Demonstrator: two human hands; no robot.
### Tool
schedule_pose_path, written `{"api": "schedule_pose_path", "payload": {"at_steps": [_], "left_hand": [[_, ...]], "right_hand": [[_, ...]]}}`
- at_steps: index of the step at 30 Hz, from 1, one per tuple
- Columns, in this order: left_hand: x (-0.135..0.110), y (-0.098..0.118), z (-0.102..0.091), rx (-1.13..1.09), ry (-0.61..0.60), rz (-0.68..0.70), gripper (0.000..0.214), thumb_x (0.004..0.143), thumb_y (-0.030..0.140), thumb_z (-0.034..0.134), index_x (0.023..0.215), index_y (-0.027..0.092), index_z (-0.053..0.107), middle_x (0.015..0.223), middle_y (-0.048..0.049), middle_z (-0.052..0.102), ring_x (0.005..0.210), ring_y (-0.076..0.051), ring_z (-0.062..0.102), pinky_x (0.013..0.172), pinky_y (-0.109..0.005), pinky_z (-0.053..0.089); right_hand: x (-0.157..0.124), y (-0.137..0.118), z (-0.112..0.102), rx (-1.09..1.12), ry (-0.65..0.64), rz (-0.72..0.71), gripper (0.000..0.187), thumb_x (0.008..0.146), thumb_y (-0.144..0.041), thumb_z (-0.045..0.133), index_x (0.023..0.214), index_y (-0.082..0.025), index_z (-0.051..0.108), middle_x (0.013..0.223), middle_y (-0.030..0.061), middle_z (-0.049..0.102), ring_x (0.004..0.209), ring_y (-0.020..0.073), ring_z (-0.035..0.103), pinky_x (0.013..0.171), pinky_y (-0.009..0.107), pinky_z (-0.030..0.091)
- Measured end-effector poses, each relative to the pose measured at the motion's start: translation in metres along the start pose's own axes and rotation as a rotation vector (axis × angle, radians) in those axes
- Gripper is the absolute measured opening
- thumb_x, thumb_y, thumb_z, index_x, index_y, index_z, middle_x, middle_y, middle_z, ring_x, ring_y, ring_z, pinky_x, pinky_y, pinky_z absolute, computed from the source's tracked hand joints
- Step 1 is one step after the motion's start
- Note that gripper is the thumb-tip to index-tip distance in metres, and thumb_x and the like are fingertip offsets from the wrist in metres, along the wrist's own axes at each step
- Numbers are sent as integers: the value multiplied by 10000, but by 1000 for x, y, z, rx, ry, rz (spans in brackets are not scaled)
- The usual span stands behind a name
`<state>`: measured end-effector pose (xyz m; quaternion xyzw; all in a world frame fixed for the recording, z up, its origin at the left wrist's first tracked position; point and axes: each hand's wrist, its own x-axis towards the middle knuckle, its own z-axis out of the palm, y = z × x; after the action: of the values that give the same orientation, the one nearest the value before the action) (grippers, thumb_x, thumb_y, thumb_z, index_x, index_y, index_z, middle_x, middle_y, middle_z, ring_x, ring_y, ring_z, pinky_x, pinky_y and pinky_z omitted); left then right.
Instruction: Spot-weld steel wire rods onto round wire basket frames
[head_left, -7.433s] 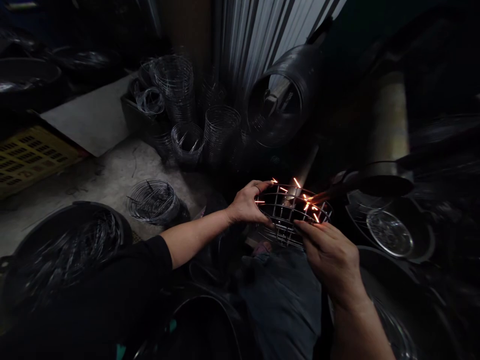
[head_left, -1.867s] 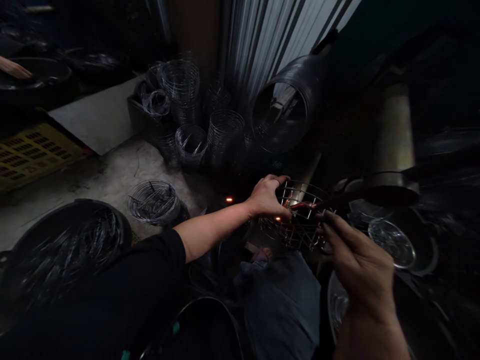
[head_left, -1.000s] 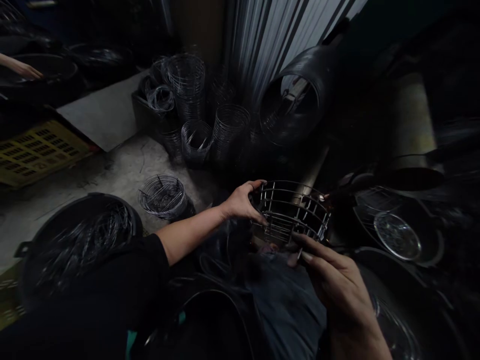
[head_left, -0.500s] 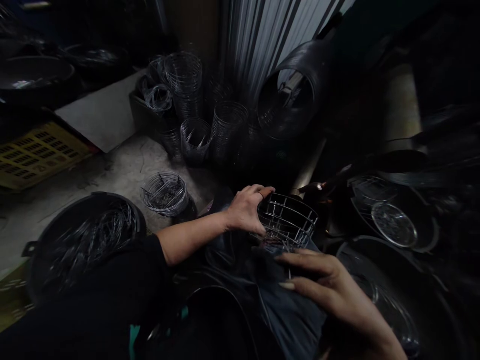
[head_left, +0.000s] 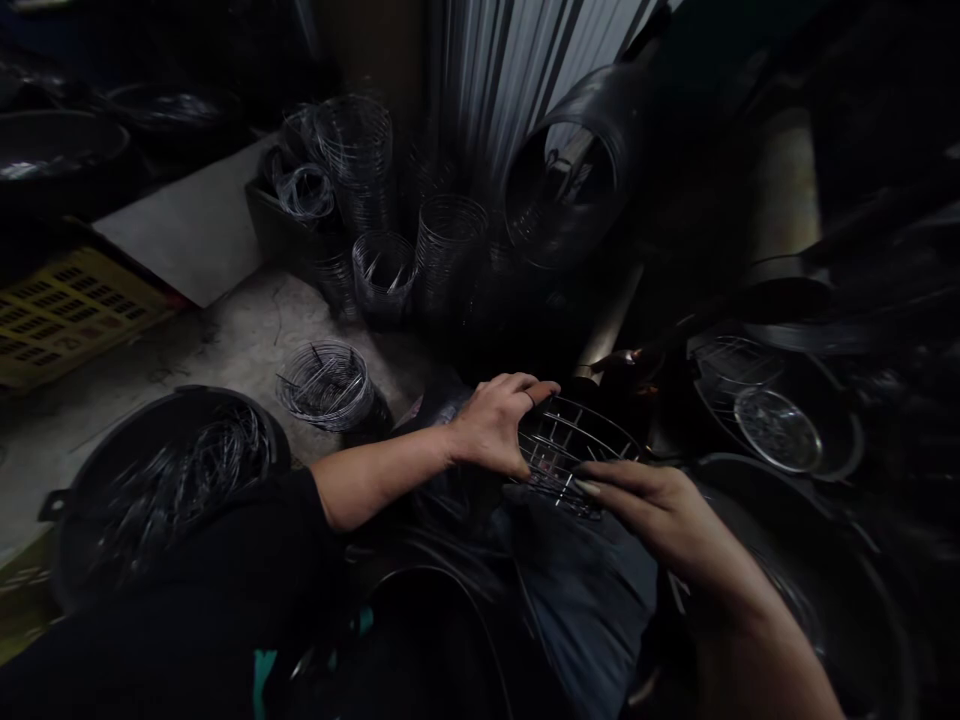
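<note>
A round wire basket (head_left: pixel 577 425) with an open grid of metal wires rests tilted over my lap. My left hand (head_left: pixel 495 425) grips its left side, thumb on the near side and fingers over the far rim. At the basket's near right side, my right hand (head_left: pixel 645 500) has its thumb and fingertips closed together on the wirework. Whether a small loose wire is also between those fingertips, I cannot tell. Dark cloth (head_left: pixel 577 610) covers my legs beneath the basket.
To the left stand a black tub (head_left: pixel 67 540) of bent wires and a coil of wire rings (head_left: pixel 326 385). Stacked wire rings (head_left: pixel 450 240) rise at the back. Dark basins (head_left: pixel 847 560) sit on the right, one with a round metal piece (head_left: pixel 778 428). A yellow crate (head_left: pixel 75 310) is far left.
My right hand has moved up and forward to the basket, and its fingertips have come together. My left hand keeps its hold as the basket tilts slightly. The view has shifted a little.
</note>
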<state>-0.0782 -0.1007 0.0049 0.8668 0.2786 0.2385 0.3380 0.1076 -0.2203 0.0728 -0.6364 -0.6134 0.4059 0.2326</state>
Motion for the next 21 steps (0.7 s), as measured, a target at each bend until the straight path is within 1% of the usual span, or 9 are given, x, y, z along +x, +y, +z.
{"api": "schedule_pose_path", "payload": {"at_steps": [1, 3, 6, 8, 9, 11, 14, 16, 21], "left_hand": [[0, 0, 0, 6, -5, 2, 997, 449, 468, 792, 1342, 206, 437, 1271, -114, 508, 1123, -310, 505, 963, -481, 434], [0, 0, 1, 13, -6, -7, 999, 442, 465, 795, 1340, 210, 440, 1265, -112, 514, 1113, -310, 510, 958, -483, 437], [3, -1, 0, -3, 19, -26, 999, 431, 478, 799, 1330, 211, 455, 1245, -104, 527, 1100, -307, 521, 963, -482, 441], [6, -3, 0, -23, 37, -45, 998, 424, 497, 799, 1318, 194, 474, 1228, -108, 534, 1086, -305, 530, 965, -474, 448], [8, -3, 0, -31, 39, -53, 1002, 418, 503, 800, 1313, 184, 480, 1220, -110, 536, 1080, -305, 534, 963, -469, 454], [11, -5, 1, -42, 43, -64, 1016, 405, 494, 806, 1313, 172, 483, 1210, -113, 536, 1075, -306, 537, 954, -459, 466], [15, -6, 3, -59, 54, -71, 1031, 385, 450, 820, 1320, 182, 477, 1206, -103, 534, 1076, -302, 539, 946, -450, 476], [19, -6, 3, -77, 69, -73, 1026, 376, 432, 827, 1312, 187, 484, 1199, -97, 538, 1073, -298, 542, 953, -448, 474], [38, -4, -1, -136, 100, -90, 1010, 371, 420, 834, 1294, 175, 506, 1179, -95, 540, 1080, -298, 543, 969, -440, 469]], "right_hand": [[2, 3, 2, -90, 22, -27, 252, 834, -343, 562, 942, -219, 753, 877, 62, 723, 791, 209, 677, 707, 292, 540], [3, 6, 9, -339, 67, -99, 285, 853, -304, 512, 996, -210, 740, 896, 73, 719, 795, 217, 674, 698, 314, 543], [1, 7, 21, -743, 160, -197, 335, 826, -221, 521, 1098, -137, 698, 960, 118, 709, 838, 262, 660, 714, 372, 549], [1, 9, 28, -906, 215, -253, 352, 803, -173, 540, 1113, -84, 680, 960, 136, 705, 830, 287, 647, 743, 419, 545], [1, 11, 30, -938, 238, -281, 342, 805, -155, 538, 1105, -72, 680, 941, 134, 707, 813, 288, 641, 750, 430, 541], [3, 17, 31, -914, 295, -344, 302, 834, -136, 517, 1076, -73, 686, 890, 115, 711, 777, 270, 633, 748, 420, 535], [8, 27, 28, -777, 395, -459, 255, 886, -132, 481, 1018, -91, 695, 841, 83, 708, 732, 220, 627, 737, 369, 526], [11, 31, 24, -712, 446, -525, 238, 902, -135, 477, 997, -97, 692, 823, 71, 703, 709, 195, 625, 758, 353, 517], [24, 33, 8, -660, 514, -603, 204, 891, -116, 512, 1002, -96, 682, 828, 71, 696, 707, 175, 623, 757, 325, 504]]}}
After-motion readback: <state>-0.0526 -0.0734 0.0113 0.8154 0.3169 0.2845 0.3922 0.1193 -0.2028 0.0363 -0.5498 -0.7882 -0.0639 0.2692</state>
